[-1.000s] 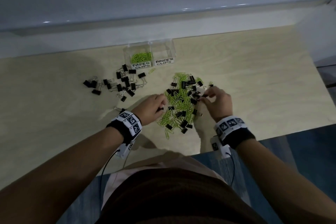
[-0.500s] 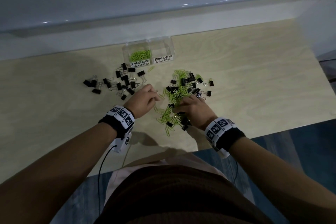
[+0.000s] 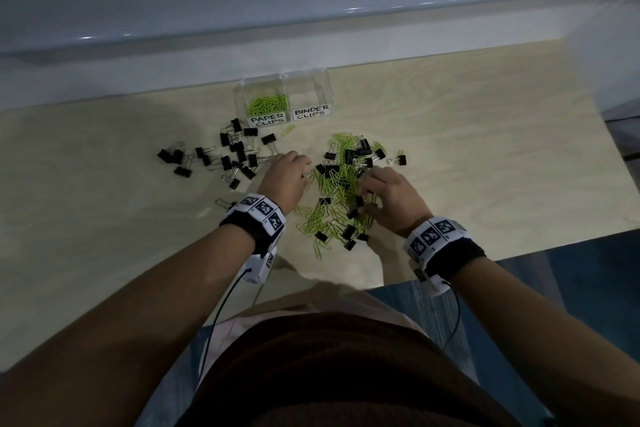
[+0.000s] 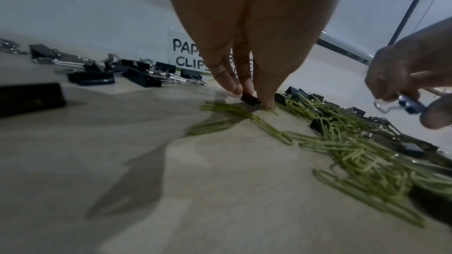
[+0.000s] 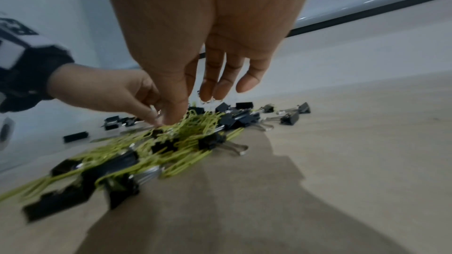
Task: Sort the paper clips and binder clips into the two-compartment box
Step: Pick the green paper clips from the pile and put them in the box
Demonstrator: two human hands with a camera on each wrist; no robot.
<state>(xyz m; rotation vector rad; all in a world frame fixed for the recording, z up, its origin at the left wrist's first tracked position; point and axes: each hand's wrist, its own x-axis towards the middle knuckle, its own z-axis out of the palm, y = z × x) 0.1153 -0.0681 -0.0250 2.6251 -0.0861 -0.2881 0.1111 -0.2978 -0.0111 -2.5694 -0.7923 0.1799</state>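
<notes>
On the pale wooden tabletop (image 3: pixel 467 156) my left hand (image 3: pixel 284 177) reaches down at the left edge of the mixed pile of lime-green wire paper clips (image 3: pixel 341 184) and small black binder clips. Its thumb and fingertips (image 4: pixel 234 87) pinch one small black binder clip (image 4: pixel 250 99) that sits on the wood, just beside the nearest green clips.

My right hand (image 3: pixel 391 199) hovers over the right, near part of the same pile. From the left wrist camera it pinches another binder clip with silver wire handles (image 4: pixel 401 102) between thumb and forefinger, lifted off the table; from its own wrist camera the other three fingers hang loose and straight, and the pinch looks blurred, so I judge the hold mainly from the other view.

To the left of my left hand lies a separate scatter of black binder clips (image 3: pixel 228 156), spread flat on the wood. At the far side stands the clear plastic two-compartment box (image 3: pixel 239 97). Its left compartment, labelled PAPER CLIPS, holds a heap of green paper clips (image 3: pixel 268 104); the right one is labelled BINDER CLIPS. One stray green paper clip (image 3: pixel 287 130) lies just in front of the box.
</notes>
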